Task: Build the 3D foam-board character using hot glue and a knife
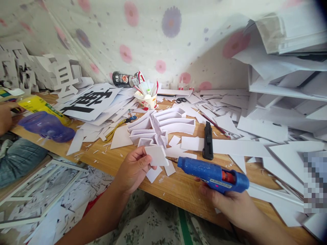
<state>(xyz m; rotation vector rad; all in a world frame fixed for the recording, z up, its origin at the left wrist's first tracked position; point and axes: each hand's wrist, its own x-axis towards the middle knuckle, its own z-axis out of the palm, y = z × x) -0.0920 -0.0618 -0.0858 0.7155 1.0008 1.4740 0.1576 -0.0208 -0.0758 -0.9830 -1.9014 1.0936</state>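
Note:
My left hand (136, 166) pinches a small square of white foam board (155, 156) between thumb and fingers, just above the table's front edge. In my right hand (223, 200) is a blue glue gun (213, 173), its handle wrapped by my fingers. The gun's metal nozzle points left and meets, or nearly meets, the right edge of the board piece. Behind the piece stands a white foam-board character (176, 126) with curved raised walls. A black utility knife (208, 141) lies right of it, across a long white strip (237, 147).
White offcuts cover much of the wooden table (102, 160). A paper cup (146, 101) holding tubes and a black can (122, 79) stand at the back. Stacked boards (288, 85) rise at right. Another person's hand (7, 115) is at far left, near a purple bottle (47, 126).

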